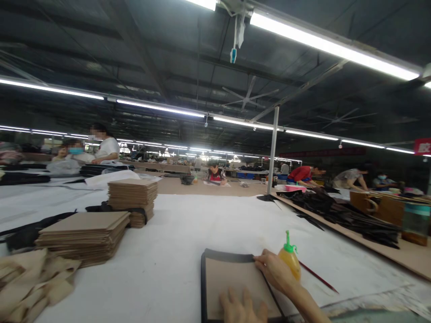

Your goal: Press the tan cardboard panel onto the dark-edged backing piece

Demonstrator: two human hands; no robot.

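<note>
Panel: a tan board panel (232, 282) with a dark folded border is seen lying flat on the white table (175, 251), at 6 o'clock in the view, directly before the person.
Long axis: the panel is seen running from near to far, roughly 6 to 12 o'clock, leaning slightly toward 1 o'clock.
Left hand: the left hand (243, 308) is laid flat on the near part of the panel, fingers spread and pointing toward 12 o'clock; nothing is grasped, the panel is only pressed down.
Right hand: the right hand (274, 271) is placed at the panel's far right corner, fingertips pinched on the dark border strip (229, 257) where it turns the corner.
Relation: the far border is found at 11 o'clock from the right grip, and the panel's body at 7 o'clock; the right hand is judged the nearer one to that far edge, the left to the near edge.
Glue bottle: a yellow squeeze bottle (290, 261) with a green nozzle is stood upright just beside the right hand, at its 2 o'clock.
Red stick: a thin red stick (318, 277) is laid on the table at 3 o'clock from the bottle.
Board stacks: two stacks of tan boards (84, 235) are seen at 10 o'clock, well apart from both hands.
Other people: other workers are seen at distant tables.
</note>
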